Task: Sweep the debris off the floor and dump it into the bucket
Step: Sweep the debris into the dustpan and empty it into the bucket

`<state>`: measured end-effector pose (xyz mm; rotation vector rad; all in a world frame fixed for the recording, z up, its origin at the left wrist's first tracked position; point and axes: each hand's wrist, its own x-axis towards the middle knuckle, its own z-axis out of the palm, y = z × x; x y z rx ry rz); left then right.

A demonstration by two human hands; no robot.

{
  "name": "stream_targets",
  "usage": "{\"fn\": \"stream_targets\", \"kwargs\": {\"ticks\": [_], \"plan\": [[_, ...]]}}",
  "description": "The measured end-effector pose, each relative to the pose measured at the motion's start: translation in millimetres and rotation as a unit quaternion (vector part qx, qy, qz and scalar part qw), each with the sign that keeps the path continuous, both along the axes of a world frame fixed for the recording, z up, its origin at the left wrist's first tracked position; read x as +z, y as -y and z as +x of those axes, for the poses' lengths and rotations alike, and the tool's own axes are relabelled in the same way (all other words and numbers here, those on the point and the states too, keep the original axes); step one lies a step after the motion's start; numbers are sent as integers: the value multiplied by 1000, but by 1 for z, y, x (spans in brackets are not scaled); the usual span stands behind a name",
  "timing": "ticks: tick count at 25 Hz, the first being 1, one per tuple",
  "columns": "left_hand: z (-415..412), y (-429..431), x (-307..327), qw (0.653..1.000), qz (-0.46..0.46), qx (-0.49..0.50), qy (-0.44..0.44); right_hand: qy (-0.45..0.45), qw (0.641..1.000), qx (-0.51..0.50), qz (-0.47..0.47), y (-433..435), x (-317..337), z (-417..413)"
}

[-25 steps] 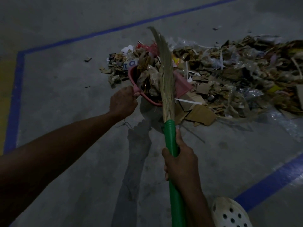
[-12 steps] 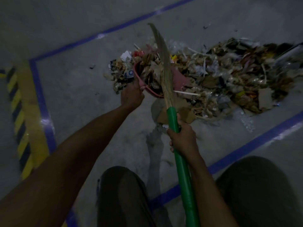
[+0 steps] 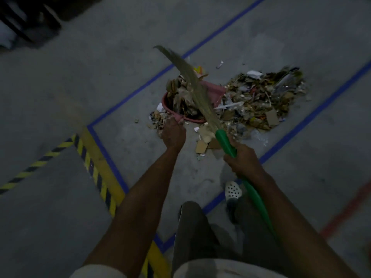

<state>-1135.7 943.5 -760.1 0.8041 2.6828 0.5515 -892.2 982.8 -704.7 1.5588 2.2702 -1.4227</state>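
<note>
A pink bucket lies tilted on the grey floor, packed with cardboard and paper scraps. My left hand grips its near rim. My right hand grips the green handle of a broom; its straw bristles lie across the bucket's mouth, tips pointing up and left. A long pile of debris, made of cardboard, paper and plastic, spreads to the right of the bucket. Loose cardboard bits lie between my hands.
Blue floor lines box in the work area. A yellow-and-black hazard stripe runs at the left. My legs and a white perforated shoe are below. Dark objects stand at the far upper left.
The view has pulled back and up, showing my legs and more floor. The bucket with my left hand has shifted, and the broom now slants further left across its mouth.
</note>
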Motion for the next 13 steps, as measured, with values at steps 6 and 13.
{"fn": "stream_targets", "kwargs": {"ticks": [6, 13], "plan": [[80, 60, 115, 998, 9, -57, 25, -10, 998, -66, 5, 89, 119, 93], [163, 58, 157, 974, 12, -224, -1, -20, 974, -225, 31, 170, 130, 165]]}}
